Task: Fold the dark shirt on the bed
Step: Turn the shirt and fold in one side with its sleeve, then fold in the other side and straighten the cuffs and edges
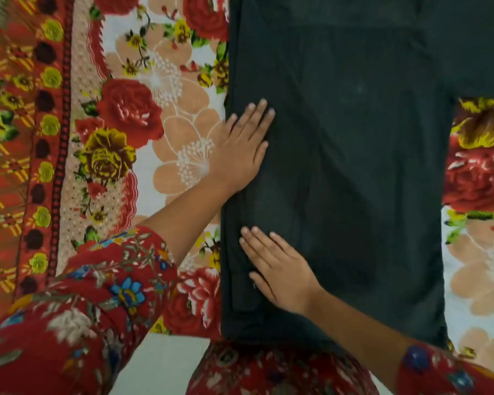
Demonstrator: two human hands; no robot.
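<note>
The dark shirt (354,166) seems folded in along its left side only, both the left hand (241,146) and right hand (280,270) pressing flat, fingers spread, gripping nothing, while the right sleeve (479,52) is not yet folded.

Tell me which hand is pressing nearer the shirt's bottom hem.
The right hand, flat on the dark shirt near the hem; the left hand presses farther up the same folded edge.

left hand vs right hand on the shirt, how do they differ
The left hand lies farther up the shirt, half on the bedsheet across the shirt's left edge; the right hand lies nearer the hem, wholly on the cloth. The left hand's fingers point up the shirt; the right hand's angle toward the left edge. Both lie flat, palm down, fingers open, gripping nothing.
</note>
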